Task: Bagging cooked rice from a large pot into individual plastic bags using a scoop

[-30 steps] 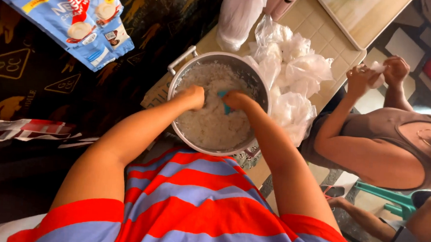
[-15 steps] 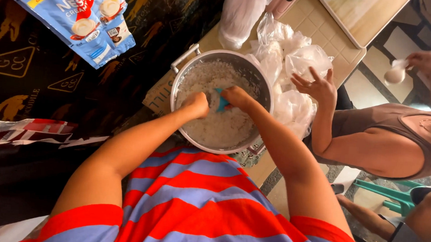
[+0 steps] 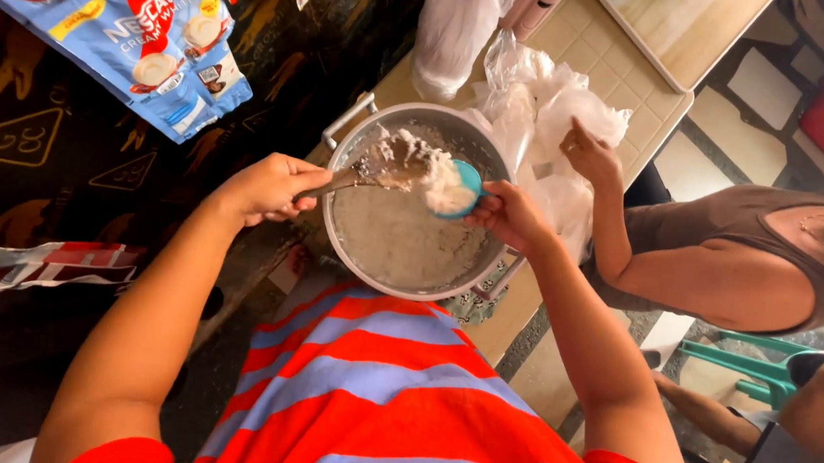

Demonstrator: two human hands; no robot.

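Note:
A large metal pot of cooked white rice stands on a tiled table in front of me. My left hand grips the handle of a metal spoon, whose bowl carries rice above the pot. My right hand holds a small blue cup heaped with rice, tilted over the pot's right side. The spoon's tip meets the rice in the cup.
Another person's hand rests on crumpled clear plastic bags just right of the pot. Blue sachet packs hang at the upper left. A wooden board lies at the table's far end. A green stool stands lower right.
Both my hands have lifted out of the pot, the spoon and the blue cup now raised with rice. The other person's hand has dropped onto the plastic bags.

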